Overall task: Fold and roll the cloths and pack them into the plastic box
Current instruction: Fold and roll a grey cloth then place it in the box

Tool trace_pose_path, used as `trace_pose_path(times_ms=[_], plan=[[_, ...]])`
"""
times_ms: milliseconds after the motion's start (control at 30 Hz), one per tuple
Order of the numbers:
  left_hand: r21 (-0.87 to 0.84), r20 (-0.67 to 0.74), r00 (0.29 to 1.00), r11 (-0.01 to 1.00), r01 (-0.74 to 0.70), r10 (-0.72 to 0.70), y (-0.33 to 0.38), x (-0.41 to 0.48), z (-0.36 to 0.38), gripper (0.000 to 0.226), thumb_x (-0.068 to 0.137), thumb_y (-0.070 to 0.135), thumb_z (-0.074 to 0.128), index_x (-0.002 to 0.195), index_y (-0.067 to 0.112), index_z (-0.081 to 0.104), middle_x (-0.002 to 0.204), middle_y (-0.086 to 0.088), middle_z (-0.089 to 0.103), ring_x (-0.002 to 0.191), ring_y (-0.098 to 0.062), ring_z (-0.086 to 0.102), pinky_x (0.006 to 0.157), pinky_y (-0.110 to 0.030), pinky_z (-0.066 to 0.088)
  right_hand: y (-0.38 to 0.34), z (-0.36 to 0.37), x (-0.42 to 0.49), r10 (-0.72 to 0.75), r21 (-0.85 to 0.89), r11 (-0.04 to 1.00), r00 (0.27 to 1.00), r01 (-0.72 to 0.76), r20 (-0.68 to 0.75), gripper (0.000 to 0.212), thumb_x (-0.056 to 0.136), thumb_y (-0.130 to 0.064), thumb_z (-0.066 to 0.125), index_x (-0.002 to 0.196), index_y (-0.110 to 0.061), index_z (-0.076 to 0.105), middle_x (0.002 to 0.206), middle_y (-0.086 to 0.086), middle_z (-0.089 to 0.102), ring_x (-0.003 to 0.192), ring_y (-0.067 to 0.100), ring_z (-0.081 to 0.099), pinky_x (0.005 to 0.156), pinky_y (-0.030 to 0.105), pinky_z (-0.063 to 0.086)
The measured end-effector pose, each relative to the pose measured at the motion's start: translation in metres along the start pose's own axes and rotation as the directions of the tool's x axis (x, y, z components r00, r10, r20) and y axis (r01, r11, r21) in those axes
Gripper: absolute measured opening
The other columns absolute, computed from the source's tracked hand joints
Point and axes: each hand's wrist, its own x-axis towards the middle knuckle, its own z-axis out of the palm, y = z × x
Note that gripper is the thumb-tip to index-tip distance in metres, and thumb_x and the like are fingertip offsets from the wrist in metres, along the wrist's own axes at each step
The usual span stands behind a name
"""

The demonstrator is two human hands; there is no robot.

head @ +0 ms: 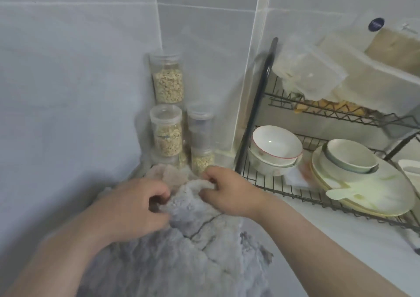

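Through the head camera I see both hands at the far edge of a fluffy grey cloth point(193, 251), which lies bunched on the white worktop point(341, 240) directly below me and fills the bottom middle of the view. My left hand point(136, 208) has its fingers point(159, 194) curled in, pinching a fold of that edge between thumb and fingertips. My right hand point(229, 192) is just beside it, its fingers point(210, 175) bent over and gripping the raised rim of the same cloth. A thin dark line runs across the pile between the two wrists; I cannot tell whether it is a seam or a thread.

Just behind the hands, a second cloth, pale beige and fuzzy point(168, 174), lies against the corner where the grey tiled walls meet. Clear plastic jars of oat-coloured flakes point(168, 80) are stacked in that corner, touching one another.

To the right stands a black wire dish rack point(266, 105). Its lower shelf carries nested white bowls with a red rim line point(276, 146) and, further right, a stack of pale plates point(375, 187) with a small bowl point(350, 155) on top. Its upper shelf holds translucent plastic lidded containers point(311, 74), well apart from the cloths.
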Motion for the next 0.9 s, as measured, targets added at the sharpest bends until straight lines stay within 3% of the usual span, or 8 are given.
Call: trace_pose_path(times_ms=[100, 233, 367, 467, 533, 633, 833, 900], plan=[[-0.196, -0.037, 0.999, 0.981, -0.002, -0.006, 0.002, -0.004, 0.000, 0.030, 0.068, 0.046, 0.053, 0.070, 0.018, 0.064, 0.071, 0.002, 0.065, 0.062, -0.004, 0.057, 0.068, -0.025, 0.043, -0.005, -0.003, -0.015, -0.039, 0.044, 0.998, 0.990, 0.045, -0.137, 0.010, 0.089, -0.018, 0.059, 0.082, -0.013, 0.052, 0.070, -0.003, 0.056, 0.057, 0.007, 0.049, 0.048, 0.019, 0.039], [-0.095, -0.131, 0.990, 0.993, -0.072, 0.059, 0.006, -0.001, 0.007, 0.027, 0.082, 0.010, 0.062, 0.063, 0.029, 0.064, 0.057, 0.018, 0.062, 0.052, 0.007, 0.053, 0.050, -0.009, 0.038, -0.010, -0.007, -0.032, -0.053, 0.142, 0.983, 0.916, 0.118, -0.399, 0.007, 0.087, -0.012, 0.062, 0.081, -0.013, 0.058, 0.069, 0.000, 0.063, 0.057, 0.009, 0.054, 0.050, 0.023, 0.046], [-0.157, -0.180, 0.980, 0.981, -0.115, 0.086, 0.001, 0.003, 0.013, 0.021, 0.085, 0.011, 0.060, 0.096, 0.028, 0.058, 0.094, 0.014, 0.064, 0.073, 0.003, 0.057, 0.053, -0.011, 0.041, -0.013, -0.006, -0.044, -0.059, 0.109, 0.982, 0.789, 0.157, -0.611, 0.007, 0.084, -0.009, 0.062, 0.081, -0.014, 0.065, 0.069, -0.007, 0.062, 0.058, 0.002, 0.050, 0.049, 0.013, 0.041], [-0.097, -0.135, 0.982, 0.985, -0.145, 0.131, 0.004, -0.001, 0.010, 0.030, 0.084, 0.013, 0.059, 0.103, 0.037, 0.058, 0.088, 0.006, 0.065, 0.073, -0.009, 0.058, 0.061, -0.021, 0.043, -0.016, -0.002, -0.058, -0.052, 0.100, 0.982, 0.732, 0.162, -0.679, 0.015, 0.084, -0.005, 0.059, 0.077, -0.017, 0.064, 0.066, -0.011, 0.059, 0.060, 0.002, 0.050, 0.050, 0.016, 0.042], [0.013, -0.163, 0.974, 0.987, -0.160, 0.160, 0.007, -0.002, 0.007, 0.014, 0.085, 0.016, 0.061, 0.082, 0.029, 0.063, 0.074, 0.002, 0.063, 0.069, -0.016, 0.056, 0.056, -0.024, 0.039, -0.022, -0.001, -0.067, -0.045, 0.084, 0.986, 0.713, 0.145, -0.700, 0.021, 0.085, -0.003, 0.055, 0.075, -0.020, 0.061, 0.066, -0.012, 0.057, 0.059, 0.002, 0.049, 0.046, 0.012, 0.039], [0.099, -0.330, 0.928, 0.984, -0.150, 0.174, 0.011, 0.001, 0.000, 0.027, 0.083, 0.024, 0.067, 0.061, 0.019, 0.053, 0.063, 0.003, 0.052, 0.063, -0.017, 0.050, 0.052, -0.027, 0.031, -0.032, -0.007, -0.075, -0.037, 0.051, 0.993, 0.694, 0.106, -0.719, 0.021, 0.086, -0.002, 0.051, 0.079, -0.019, 0.060, 0.071, -0.011, 0.057, 0.061, 0.003, 0.048, 0.044, 0.009, 0.037], [0.039, -0.587, 0.790, 0.980, -0.194, 0.179, 0.016, 0.013, -0.016, 0.017, 0.083, 0.025, 0.065, 0.074, 0.013, 0.058, 0.075, -0.001, 0.056, 0.075, -0.024, 0.053, 0.061, -0.032, 0.038, -0.038, -0.012, -0.082, -0.026, 0.039, 0.996, 0.686, 0.079, -0.727, 0.018, 0.086, -0.001, 0.049, 0.089, -0.011, 0.063, 0.072, -0.007, 0.058, 0.058, 0.006, 0.047, 0.043, 0.011, 0.037], [0.003, -0.622, 0.761, 0.972, -0.233, 0.185, 0.018, 0.014, -0.019, 0.008, 0.086, 0.022, 0.060, 0.081, 0.017, 0.059, 0.077, 0.004, 0.056, 0.074, -0.021, 0.053, 0.059, -0.030, 0.038, -0.038, -0.013, -0.084, 0.007, 0.064, 0.996, 0.664, 0.061, -0.748, 0.018, 0.089, -0.009, 0.053, 0.103, -0.015, 0.060, 0.090, -0.004, 0.059, 0.073, 0.010, 0.051, 0.056, 0.011, 0.040]])
